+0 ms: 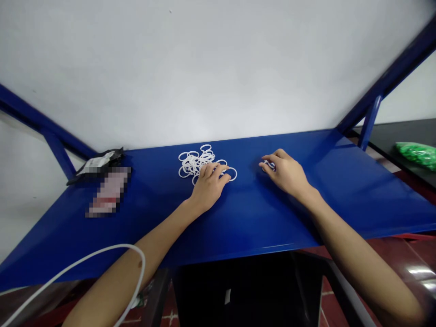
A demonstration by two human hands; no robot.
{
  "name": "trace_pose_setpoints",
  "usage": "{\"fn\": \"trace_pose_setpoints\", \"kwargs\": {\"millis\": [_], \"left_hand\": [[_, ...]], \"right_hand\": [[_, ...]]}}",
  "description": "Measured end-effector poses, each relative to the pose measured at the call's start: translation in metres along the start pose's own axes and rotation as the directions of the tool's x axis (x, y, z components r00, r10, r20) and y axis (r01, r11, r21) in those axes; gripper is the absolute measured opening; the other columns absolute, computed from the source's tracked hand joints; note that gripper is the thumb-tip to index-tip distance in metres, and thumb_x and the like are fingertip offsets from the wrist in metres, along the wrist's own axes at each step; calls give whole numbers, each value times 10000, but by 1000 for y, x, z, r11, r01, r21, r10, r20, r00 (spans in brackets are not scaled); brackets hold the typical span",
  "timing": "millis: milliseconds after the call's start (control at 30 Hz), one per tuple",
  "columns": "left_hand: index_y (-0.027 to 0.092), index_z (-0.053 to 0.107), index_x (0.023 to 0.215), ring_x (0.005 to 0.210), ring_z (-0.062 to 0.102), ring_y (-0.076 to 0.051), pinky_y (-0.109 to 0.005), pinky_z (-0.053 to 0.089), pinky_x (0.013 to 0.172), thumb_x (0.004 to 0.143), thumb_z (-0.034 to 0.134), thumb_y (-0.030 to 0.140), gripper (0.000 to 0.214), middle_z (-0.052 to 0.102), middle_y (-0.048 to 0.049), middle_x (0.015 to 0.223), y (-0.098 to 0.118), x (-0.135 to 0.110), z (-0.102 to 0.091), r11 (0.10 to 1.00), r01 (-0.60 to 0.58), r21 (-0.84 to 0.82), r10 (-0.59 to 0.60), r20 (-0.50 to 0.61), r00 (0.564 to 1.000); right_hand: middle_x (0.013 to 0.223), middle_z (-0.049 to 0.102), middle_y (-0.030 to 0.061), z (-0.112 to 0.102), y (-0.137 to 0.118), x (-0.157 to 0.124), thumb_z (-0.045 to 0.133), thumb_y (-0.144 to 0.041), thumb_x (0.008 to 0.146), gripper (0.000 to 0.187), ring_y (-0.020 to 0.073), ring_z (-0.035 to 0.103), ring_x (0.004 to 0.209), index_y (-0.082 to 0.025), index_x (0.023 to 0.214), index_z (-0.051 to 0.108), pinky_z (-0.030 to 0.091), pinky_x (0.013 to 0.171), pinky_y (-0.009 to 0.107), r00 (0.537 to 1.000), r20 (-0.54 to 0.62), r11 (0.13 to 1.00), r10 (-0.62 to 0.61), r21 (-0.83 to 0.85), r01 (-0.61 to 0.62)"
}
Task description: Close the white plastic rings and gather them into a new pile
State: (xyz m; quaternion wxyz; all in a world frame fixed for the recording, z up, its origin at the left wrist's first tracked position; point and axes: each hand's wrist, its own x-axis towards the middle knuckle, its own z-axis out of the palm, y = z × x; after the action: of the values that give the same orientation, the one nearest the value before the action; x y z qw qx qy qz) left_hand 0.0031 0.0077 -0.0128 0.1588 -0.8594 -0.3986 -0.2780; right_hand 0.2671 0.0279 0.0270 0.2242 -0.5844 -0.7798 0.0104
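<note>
A loose pile of thin white plastic rings [191, 164] lies on the blue tabletop [238, 218], towards the wall. My left hand [208, 184] rests over the right side of this pile, palm down with its fingers apart. Its thumb and index finger reach a single white ring [236, 174] at the pile's right edge; whether they pinch it is unclear. Further right, my right hand [286, 172] curls its thumb and fingers around a few white rings [271, 165], low above the table. The fingers partly hide those rings.
At the left are a black plastic packet [98, 162] and a blurred-out pinkish item [109, 193]. A white cable [102, 249] loops across my left forearm. Blue frame bars [371, 120] flank the table. A green bag [417, 154] lies on a dark surface at far right.
</note>
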Motion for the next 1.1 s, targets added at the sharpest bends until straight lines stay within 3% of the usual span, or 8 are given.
{"fn": "trace_pose_setpoints", "kwargs": {"millis": [100,200,400,500,600,733,900,1100], "left_hand": [[264,715,969,1127,516,-247,-418,420,1000,970,562,164,183,645,-46,1183,5,0,-6,995,-69,-67,68,-14,998],[299,707,944,1059,527,-215,-381,427,985,952,564,118,230,643,-17,1112,8,0,-12,983,-147,-107,144,-38,989],[293,676,861,1036,515,-200,-358,417,995,924,552,37,291,645,5,1087,9,3,-19,961,-260,-89,247,-140,959],[286,686,932,1017,534,-205,-356,441,946,941,561,89,233,662,-10,1086,10,3,-22,970,-212,-118,195,-143,970],[239,667,1064,1002,567,-212,-378,464,930,960,571,188,151,682,-46,1067,11,3,-24,965,-43,-259,20,-89,996],[206,655,973,898,584,-195,-372,486,879,964,592,257,82,712,-18,890,12,3,-23,912,107,-397,-143,-60,988],[203,662,921,841,570,-174,-322,498,791,977,595,253,100,712,-9,847,15,3,-19,886,104,-451,-150,-66,987],[194,652,901,829,540,-172,-310,483,793,984,581,207,111,717,0,823,18,1,-17,902,24,-431,-75,-102,992]], "right_hand": [[1047,696,83,5,-22,-7,540,-421,987,310,190,648,816,-209,1142,705,519,780,349,976,84,922,-202,352,160],[919,720,44,13,-38,-13,550,-444,979,306,167,634,735,-209,1122,685,509,699,313,967,156,817,-203,572,80],[844,712,17,19,-38,-14,634,-430,915,239,136,603,660,-207,1000,653,481,618,280,967,222,636,-124,766,-94],[783,695,9,18,-36,-13,654,-432,901,242,121,577,609,-196,956,659,468,578,267,955,264,593,-131,793,-138],[776,691,9,16,-37,-14,686,-436,879,247,120,579,604,-195,932,668,463,567,263,966,238,593,-101,794,-134],[768,698,0,15,-41,-17,721,-443,860,257,126,602,615,-204,947,681,478,601,272,968,218,568,-124,815,-111],[817,724,13,15,-43,-20,724,-417,871,229,134,616,674,-202,947,703,480,656,276,966,192,570,-176,820,-59],[741,697,-1,20,-42,-22,706,-367,887,179,123,565,617,-190,869,719,429,586,253,954,210,616,-214,787,-35]]}}
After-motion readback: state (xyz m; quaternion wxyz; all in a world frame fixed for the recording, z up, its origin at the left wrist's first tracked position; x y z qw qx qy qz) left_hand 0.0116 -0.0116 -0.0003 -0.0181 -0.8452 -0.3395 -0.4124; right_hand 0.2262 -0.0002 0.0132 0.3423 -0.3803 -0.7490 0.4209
